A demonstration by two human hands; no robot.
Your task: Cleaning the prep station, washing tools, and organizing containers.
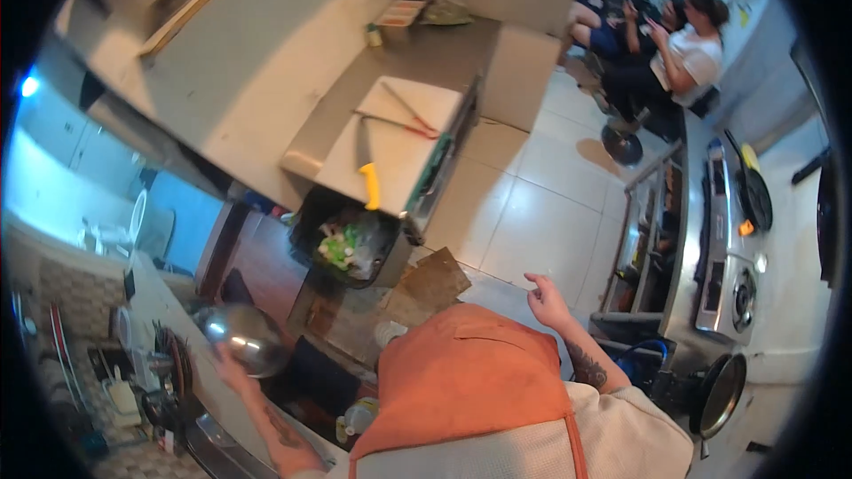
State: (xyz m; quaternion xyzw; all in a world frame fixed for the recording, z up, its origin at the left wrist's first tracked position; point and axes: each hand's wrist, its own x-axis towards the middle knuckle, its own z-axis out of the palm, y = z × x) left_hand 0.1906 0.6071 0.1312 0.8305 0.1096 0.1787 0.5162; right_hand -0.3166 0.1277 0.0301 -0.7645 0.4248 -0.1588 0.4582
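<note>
My left hand is at the lower left, gripping the edge of a shiny stainless steel bowl. The bowl's rounded outside faces up, and the fingers are partly hidden and blurred. Out to the right of my orange apron, my right hand holds nothing, its index finger extended over the tiled floor. Ahead, a white cutting board carries a knife with a yellow handle and tongs with red handles. Below the board's near end stands a black bin with green and white vegetable scraps.
Two seated people are at the far right, near a round stool. Along the right runs a steel counter with a gas stove and a black frying pan. Flattened cardboard lies on the floor near the bin.
</note>
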